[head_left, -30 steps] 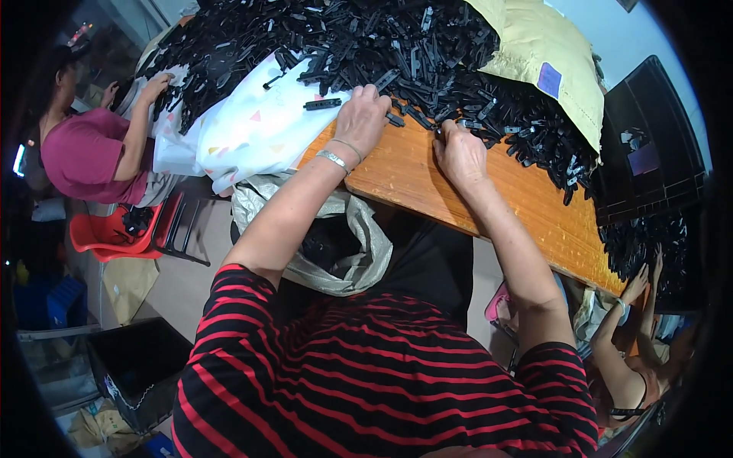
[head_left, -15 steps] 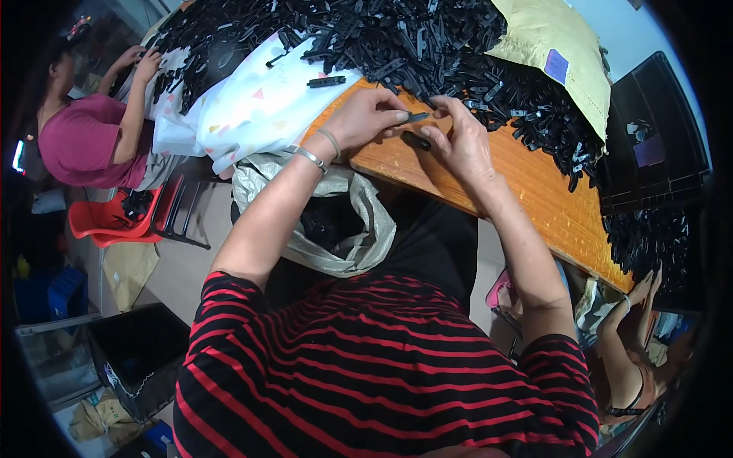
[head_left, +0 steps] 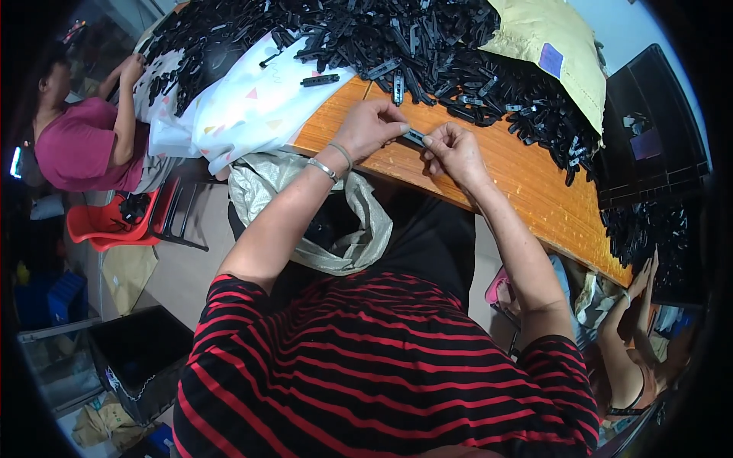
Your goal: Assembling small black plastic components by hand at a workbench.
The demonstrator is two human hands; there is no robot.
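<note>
Over the near edge of the wooden table [head_left: 527,187], a slim, dark elongated plastic part [head_left: 414,137] is held level between my two hands. The fingertips of my left hand [head_left: 368,131], closed in a pinch, grip its left end. At the other end, the thumb and fingers of my right hand [head_left: 456,155] are closed on the same part. Just beyond my hands spreads a large heap of similar black parts [head_left: 412,42]. One more black part [head_left: 321,79] lies apart on a white plastic sheet [head_left: 248,107] with coloured triangles.
An open woven sack [head_left: 372,221] sits at my lap, below the table edge. A yellowish paper bag [head_left: 561,46] lies on the heap's right. People work at left [head_left: 92,141] and right [head_left: 626,366]. A red chair [head_left: 99,225] and black crate [head_left: 141,359] stand left.
My right hand has come down and inward, and its fingers now close on the part's right end. The dark piece seen beneath that hand no longer shows there. The person at left lowered a hand.
</note>
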